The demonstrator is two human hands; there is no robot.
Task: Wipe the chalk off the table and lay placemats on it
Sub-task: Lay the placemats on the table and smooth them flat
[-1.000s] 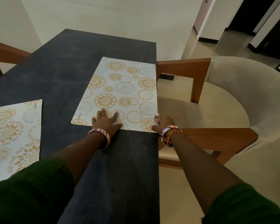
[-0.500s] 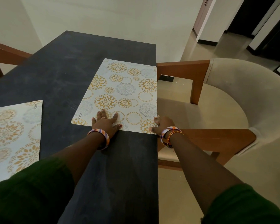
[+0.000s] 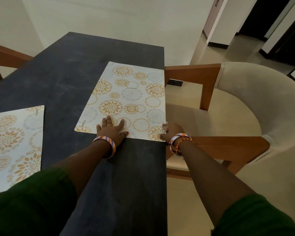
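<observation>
I see a dark table (image 3: 61, 79) with two placemats on it. The near placemat (image 3: 129, 97) is white with gold and grey flower rings. It lies flat by the right edge of the table. My left hand (image 3: 111, 129) lies flat on its near edge, fingers straight and spread, pressing down. My right hand (image 3: 171, 131) is at the mat's near right corner, right at the table edge. Its thumb lies on top of the mat and its fingers curl down by the edge, but I cannot tell if they pinch the mat. The second placemat (image 3: 15, 142) lies flat at the left side, well apart from the first. A cream chair (image 3: 255, 103) with wooden arms stands just beside the table on the right.
</observation>
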